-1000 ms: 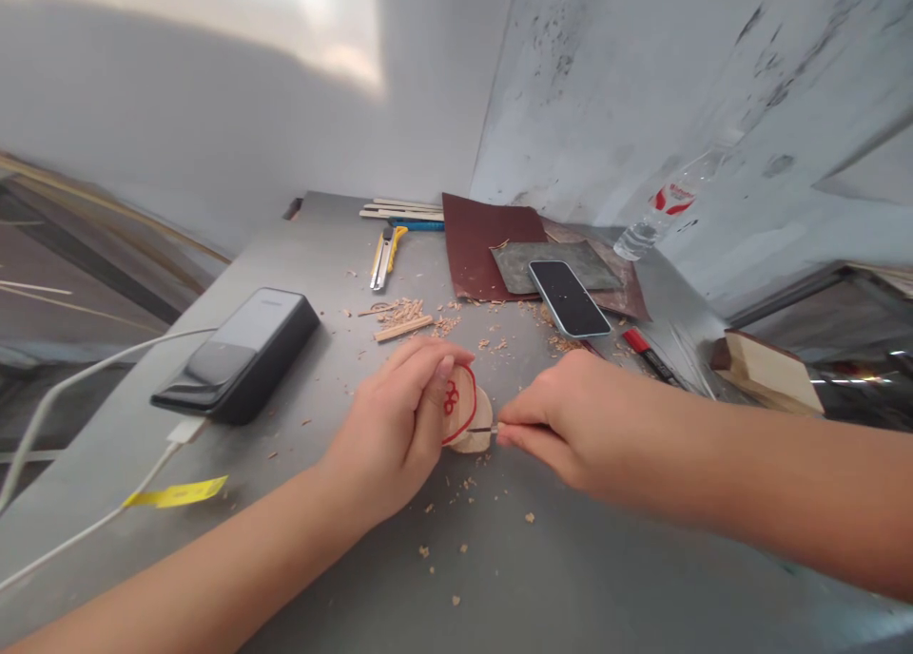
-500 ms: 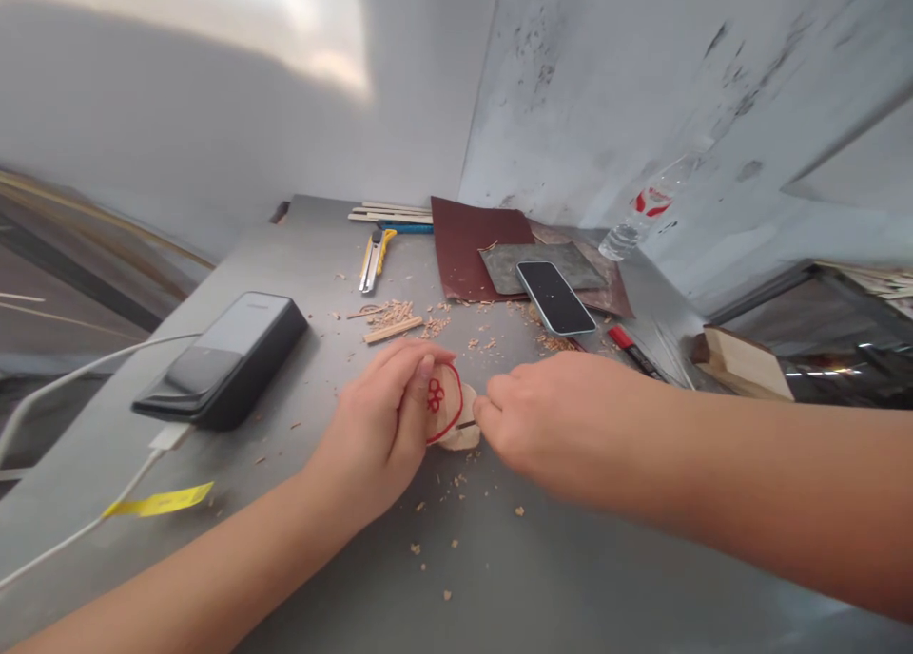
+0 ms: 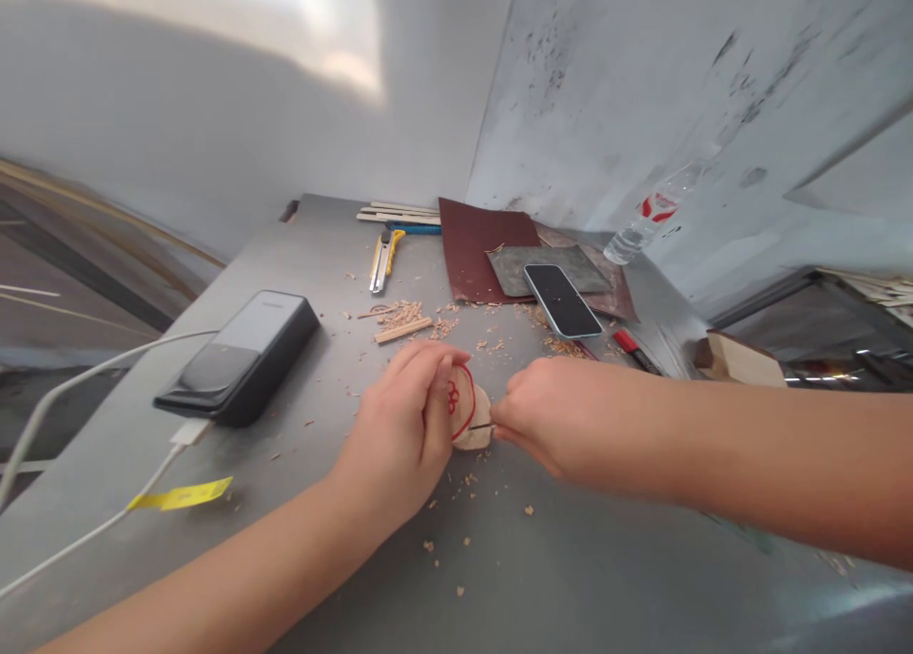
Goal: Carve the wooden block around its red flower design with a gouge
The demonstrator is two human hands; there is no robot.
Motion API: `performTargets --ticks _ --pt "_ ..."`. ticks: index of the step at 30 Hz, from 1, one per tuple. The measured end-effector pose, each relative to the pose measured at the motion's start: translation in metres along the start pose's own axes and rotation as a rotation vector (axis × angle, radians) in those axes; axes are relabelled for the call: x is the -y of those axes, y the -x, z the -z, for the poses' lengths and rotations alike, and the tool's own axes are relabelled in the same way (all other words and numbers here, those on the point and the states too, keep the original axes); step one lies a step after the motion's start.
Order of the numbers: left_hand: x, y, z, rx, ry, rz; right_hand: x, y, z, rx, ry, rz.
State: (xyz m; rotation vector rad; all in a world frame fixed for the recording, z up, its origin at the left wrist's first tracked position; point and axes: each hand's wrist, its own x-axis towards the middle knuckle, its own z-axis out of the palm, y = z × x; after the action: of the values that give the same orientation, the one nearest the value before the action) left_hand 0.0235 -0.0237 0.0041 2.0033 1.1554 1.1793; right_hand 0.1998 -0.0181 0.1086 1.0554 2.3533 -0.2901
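Observation:
My left hand point(image 3: 406, 421) is closed around a small pale piece of wood point(image 3: 482, 409), pressing it near the grey tabletop. A red curved outline and small red circles are drawn on the wood; my fingers and thumb cover its left part. My right hand point(image 3: 549, 416) is a fist around a slim carving tool whose thin dark shaft point(image 3: 481, 427) reaches left onto the wood's right side. Its handle is hidden in my fist, and its tip is too small to make out. Wood shavings point(image 3: 403, 314) and crumbs lie around the hands.
Behind the hands lie a wooden strip point(image 3: 403, 331), a yellow utility knife point(image 3: 385, 259), brown sandpaper point(image 3: 477, 250) and a phone point(image 3: 562, 300). A black power bank point(image 3: 239, 359) with a white cable sits left. A red-capped marker point(image 3: 634, 350) and plastic bottle point(image 3: 646, 219) are right.
The view has shifted slightly, so everything appears a little further right. My right hand sits slightly further from my left, and more of the tool's dark shaft shows. Both grips stay the same.

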Motion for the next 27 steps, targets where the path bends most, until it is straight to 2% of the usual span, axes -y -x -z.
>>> performTargets --ticks 3,7,9,11,14,15,17,19,24,26,27 --pt "-0.001 0.000 0.000 0.004 -0.002 -0.009 -0.002 -0.001 0.003 0.097 0.086 0.010" --pt "-0.002 -0.001 -0.001 -0.008 -0.020 -0.003 -0.005 0.002 0.009 0.082 0.374 0.284" --pt "-0.002 -0.001 -0.001 -0.014 -0.019 0.011 -0.005 0.002 0.009 0.076 0.404 0.321" --pt "-0.002 -0.001 -0.001 -0.018 -0.010 0.022 -0.001 0.001 0.008 0.101 0.272 0.203" --pt "-0.001 0.000 0.000 -0.017 -0.008 0.024 0.009 -0.001 0.006 0.137 -0.034 -0.116" --pt "-0.001 0.000 0.000 -0.017 -0.008 0.024 0.012 -0.002 0.006 0.147 -0.093 -0.185" --pt "-0.001 0.000 0.000 -0.014 -0.007 0.020 0.014 -0.003 0.005 0.155 -0.113 -0.235" --pt "-0.001 0.000 0.000 -0.015 -0.008 0.008 0.011 -0.002 0.003 0.141 -0.074 -0.164" --pt "-0.002 0.000 -0.001 -0.021 -0.025 0.000 -0.002 0.006 -0.007 -0.045 0.361 0.283" --pt "-0.001 0.000 -0.001 -0.028 -0.014 0.013 -0.001 0.008 -0.009 -0.064 0.401 0.290" --pt "-0.001 0.000 -0.001 -0.030 -0.009 0.017 0.001 0.008 -0.009 -0.044 0.335 0.234"
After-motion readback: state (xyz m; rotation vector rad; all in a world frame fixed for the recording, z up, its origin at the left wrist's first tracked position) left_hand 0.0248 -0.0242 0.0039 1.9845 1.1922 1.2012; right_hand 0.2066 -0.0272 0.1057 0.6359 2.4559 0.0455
